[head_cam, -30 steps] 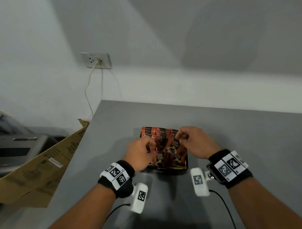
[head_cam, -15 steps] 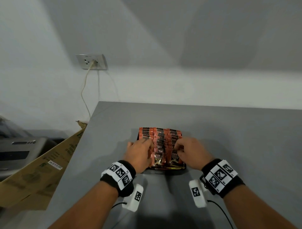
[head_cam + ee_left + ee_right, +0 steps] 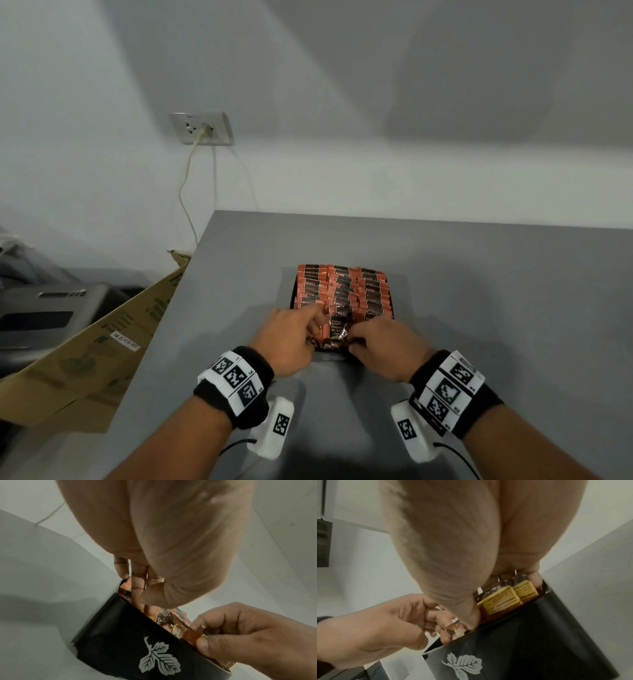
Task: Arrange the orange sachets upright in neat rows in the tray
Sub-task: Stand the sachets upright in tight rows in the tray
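Note:
Orange sachets (image 3: pixel 342 291) stand in three rows in a black tray (image 3: pixel 292 301) on the grey table. Both hands work at the tray's near end. My left hand (image 3: pixel 317 325) has its fingers curled round the front sachets of the left row (image 3: pixel 455 628). My right hand (image 3: pixel 352 334) pinches the front sachet (image 3: pixel 202 632) of the right side between thumb and forefinger. Yellow labels on the sachet backs (image 3: pixel 505 599) show under the right fingers. The tray's near wall carries a white leaf mark (image 3: pixel 154 660).
The grey table (image 3: pixel 479 308) ends at its left edge beside a flattened cardboard box (image 3: pixel 102 349). A wall socket (image 3: pixel 202 128) with a hanging cord sits on the white wall behind. A grey machine (image 3: pixel 41 315) stands low at the left.
Both hands have drawn back to the tray's near end. The sachets that leaned loose at the front a second ago now stand in line with the rows.

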`<action>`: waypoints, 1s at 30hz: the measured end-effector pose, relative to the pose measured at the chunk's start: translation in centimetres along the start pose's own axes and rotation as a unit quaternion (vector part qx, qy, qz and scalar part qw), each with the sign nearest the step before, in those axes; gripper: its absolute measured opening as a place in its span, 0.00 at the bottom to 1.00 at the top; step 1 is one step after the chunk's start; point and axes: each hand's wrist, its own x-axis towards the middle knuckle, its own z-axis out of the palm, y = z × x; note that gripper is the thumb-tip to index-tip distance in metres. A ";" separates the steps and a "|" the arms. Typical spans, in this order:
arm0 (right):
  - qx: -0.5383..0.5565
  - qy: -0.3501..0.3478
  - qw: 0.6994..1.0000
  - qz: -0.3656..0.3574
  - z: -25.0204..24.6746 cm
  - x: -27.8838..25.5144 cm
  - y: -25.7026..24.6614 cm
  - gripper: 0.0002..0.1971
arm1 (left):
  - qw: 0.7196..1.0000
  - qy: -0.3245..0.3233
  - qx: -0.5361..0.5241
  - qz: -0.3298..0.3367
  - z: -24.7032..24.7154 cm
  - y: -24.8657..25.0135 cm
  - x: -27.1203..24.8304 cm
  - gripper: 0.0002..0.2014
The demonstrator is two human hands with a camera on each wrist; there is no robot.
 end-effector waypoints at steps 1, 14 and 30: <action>0.001 0.002 1.000 0.001 0.2 0.1 0.0 0.10 | 1.000 -0.002 0.002 0.000 0.1 0.0 -0.1 0.21; 0.183 0.110 0.976 0.040 -3.7 -1.8 1.4 0.09 | 1.000 -0.003 -0.002 -0.018 0.1 0.0 -0.3 0.21; 0.600 0.109 0.790 0.064 -5.0 -0.7 -2.7 0.09 | 0.910 0.174 -0.374 -0.026 -2.9 4.8 3.0 0.12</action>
